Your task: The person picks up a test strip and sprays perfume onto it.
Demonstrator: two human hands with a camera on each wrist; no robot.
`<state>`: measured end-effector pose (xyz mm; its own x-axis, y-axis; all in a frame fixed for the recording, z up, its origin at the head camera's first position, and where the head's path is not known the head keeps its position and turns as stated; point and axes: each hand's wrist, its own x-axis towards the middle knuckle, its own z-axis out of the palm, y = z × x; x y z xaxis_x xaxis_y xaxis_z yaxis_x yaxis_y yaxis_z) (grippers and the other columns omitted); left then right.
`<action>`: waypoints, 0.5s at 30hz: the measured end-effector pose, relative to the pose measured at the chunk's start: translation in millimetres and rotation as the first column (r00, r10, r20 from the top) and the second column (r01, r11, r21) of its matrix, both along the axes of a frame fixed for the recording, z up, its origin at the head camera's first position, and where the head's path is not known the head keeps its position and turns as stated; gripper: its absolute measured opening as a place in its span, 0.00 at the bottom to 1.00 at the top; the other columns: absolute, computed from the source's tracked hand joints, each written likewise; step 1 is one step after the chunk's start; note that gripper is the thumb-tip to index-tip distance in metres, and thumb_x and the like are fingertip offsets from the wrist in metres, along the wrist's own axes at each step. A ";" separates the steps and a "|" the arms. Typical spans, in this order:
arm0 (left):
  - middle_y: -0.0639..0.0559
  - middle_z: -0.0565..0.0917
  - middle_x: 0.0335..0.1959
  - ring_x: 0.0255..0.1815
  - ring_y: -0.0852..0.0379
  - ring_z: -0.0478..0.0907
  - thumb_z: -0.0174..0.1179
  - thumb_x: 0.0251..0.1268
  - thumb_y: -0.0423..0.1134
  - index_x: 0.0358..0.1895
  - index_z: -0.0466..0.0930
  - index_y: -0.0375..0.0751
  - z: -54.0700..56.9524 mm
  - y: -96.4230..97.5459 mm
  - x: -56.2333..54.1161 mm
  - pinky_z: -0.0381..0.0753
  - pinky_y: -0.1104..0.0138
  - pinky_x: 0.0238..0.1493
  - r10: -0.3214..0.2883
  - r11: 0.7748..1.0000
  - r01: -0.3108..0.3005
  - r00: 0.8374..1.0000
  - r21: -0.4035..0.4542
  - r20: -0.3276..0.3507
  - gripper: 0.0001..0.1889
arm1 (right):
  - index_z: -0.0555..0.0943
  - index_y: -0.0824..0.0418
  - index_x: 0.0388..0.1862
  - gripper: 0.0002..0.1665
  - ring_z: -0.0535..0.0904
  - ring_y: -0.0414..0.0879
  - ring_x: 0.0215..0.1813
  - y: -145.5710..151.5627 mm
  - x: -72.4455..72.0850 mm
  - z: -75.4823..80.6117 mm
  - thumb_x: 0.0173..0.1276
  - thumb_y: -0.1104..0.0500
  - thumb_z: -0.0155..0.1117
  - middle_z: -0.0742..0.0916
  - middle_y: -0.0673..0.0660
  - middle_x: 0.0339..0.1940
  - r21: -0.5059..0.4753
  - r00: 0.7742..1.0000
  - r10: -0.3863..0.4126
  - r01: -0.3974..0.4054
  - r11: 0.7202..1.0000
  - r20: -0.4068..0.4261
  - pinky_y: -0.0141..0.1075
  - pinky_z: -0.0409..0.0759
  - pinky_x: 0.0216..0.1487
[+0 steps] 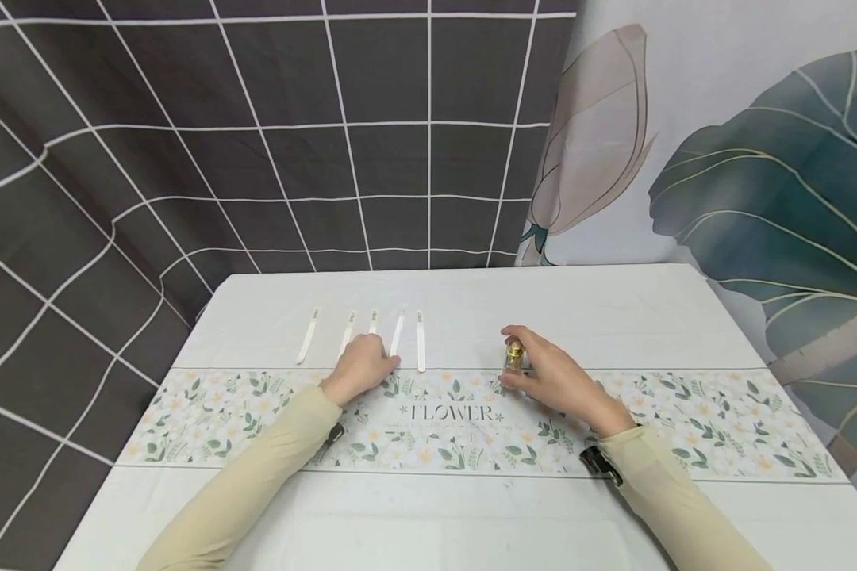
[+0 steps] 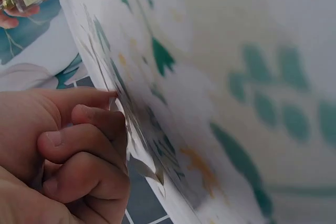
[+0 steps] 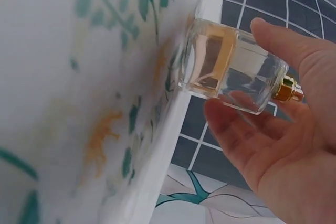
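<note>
My right hand (image 1: 553, 377) holds a clear glass perfume bottle (image 3: 228, 66), thumb on one side and fingers round the other. The bottle has a gold top, a pale label and some light amber liquid, and its base is at the table surface. Over to the left, my left hand (image 1: 360, 369) has its fingers curled in. Thumb and forefinger pinch the lower end of a thin white paper strip (image 1: 397, 331), though the fingers partly hide that end. Several similar strips with small dark print lie beside it, such as one strip (image 1: 420, 341) to its right and another strip (image 1: 309, 335) farther left.
A white tablecloth (image 1: 428, 515) with a printed floral band (image 1: 214, 412) reading "FLOWER" covers the table. Behind and to the left hangs a dark curtain with a white grid (image 1: 386, 162). A leaf-patterned curtain (image 1: 771, 182) hangs at the right.
</note>
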<state>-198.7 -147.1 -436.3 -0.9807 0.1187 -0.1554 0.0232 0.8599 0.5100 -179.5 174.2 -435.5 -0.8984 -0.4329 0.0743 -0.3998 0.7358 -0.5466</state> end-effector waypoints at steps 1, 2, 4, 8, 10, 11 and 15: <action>0.56 0.67 0.08 0.09 0.63 0.62 0.61 0.71 0.39 0.13 0.70 0.44 -0.3 0.4 0.0 0.58 0.74 0.11 -0.003 1.000 0.003 1.000 0.006 0.000 0.24 | 0.63 0.60 0.75 0.43 0.82 0.54 0.50 0.1 0.9 -0.3 0.68 0.52 0.73 0.80 0.62 0.65 0.000 1.000 -0.014 0.014 1.000 0.003 0.51 0.79 0.52; 0.56 0.67 0.08 0.09 0.63 0.62 0.61 0.72 0.39 0.13 0.70 0.44 -0.8 0.6 -0.1 0.59 0.74 0.11 -0.006 1.000 0.006 1.000 0.013 -0.003 0.24 | 0.62 0.60 0.74 0.43 0.82 0.52 0.47 -0.2 1.8 -0.5 0.67 0.52 0.73 0.81 0.62 0.63 -0.003 1.000 -0.029 0.029 1.000 0.007 0.50 0.80 0.49; 0.56 0.66 0.07 0.08 0.63 0.61 0.59 0.72 0.37 0.12 0.69 0.44 -2.1 0.4 -0.7 0.58 0.74 0.10 -0.016 1.000 0.016 1.000 0.025 -0.009 0.24 | 0.62 0.60 0.71 0.41 0.82 0.53 0.46 -0.5 2.8 -1.3 0.66 0.53 0.74 0.83 0.62 0.57 -0.023 0.999 -0.052 0.052 0.998 0.017 0.49 0.80 0.47; 0.57 0.65 0.07 0.08 0.63 0.60 0.56 0.72 0.36 0.12 0.66 0.47 -3.2 -2.3 -2.2 0.58 0.74 0.10 -0.013 0.999 0.013 1.000 0.035 -0.024 0.25 | 0.62 0.58 0.61 0.36 0.83 0.54 0.51 -1.9 2.7 -2.5 0.64 0.54 0.76 0.85 0.57 0.46 -0.074 0.997 -0.068 0.070 0.995 0.020 0.50 0.80 0.50; 0.57 0.65 0.08 0.09 0.63 0.60 0.55 0.73 0.37 0.13 0.65 0.47 -1.4 -4.5 -2.1 0.58 0.73 0.11 0.003 0.999 -0.001 0.999 0.045 -0.052 0.24 | 0.62 0.57 0.58 0.34 0.83 0.52 0.47 -2.6 2.5 -2.2 0.66 0.54 0.75 0.85 0.56 0.43 -0.096 0.997 -0.070 0.071 0.993 0.014 0.48 0.79 0.47; 0.57 0.66 0.08 0.09 0.63 0.61 0.55 0.73 0.37 0.14 0.65 0.47 0.4 -5.4 -1.6 0.58 0.73 0.12 0.010 0.999 -0.006 0.997 0.051 -0.076 0.23 | 0.62 0.57 0.58 0.33 0.82 0.51 0.45 -2.9 2.5 -1.6 0.67 0.54 0.74 0.85 0.56 0.43 -0.106 0.997 -0.071 0.071 0.992 0.004 0.47 0.78 0.46; 0.57 0.66 0.09 0.11 0.62 0.61 0.54 0.71 0.37 0.17 0.68 0.46 16.4 -6.7 3.6 0.58 0.72 0.14 0.031 0.997 -0.013 0.976 0.082 -0.216 0.19 | 0.62 0.59 0.64 0.32 0.78 0.51 0.44 -3.2 3.1 8.0 0.72 0.53 0.69 0.83 0.60 0.49 -0.163 0.993 -0.089 0.076 0.984 -0.076 0.46 0.76 0.46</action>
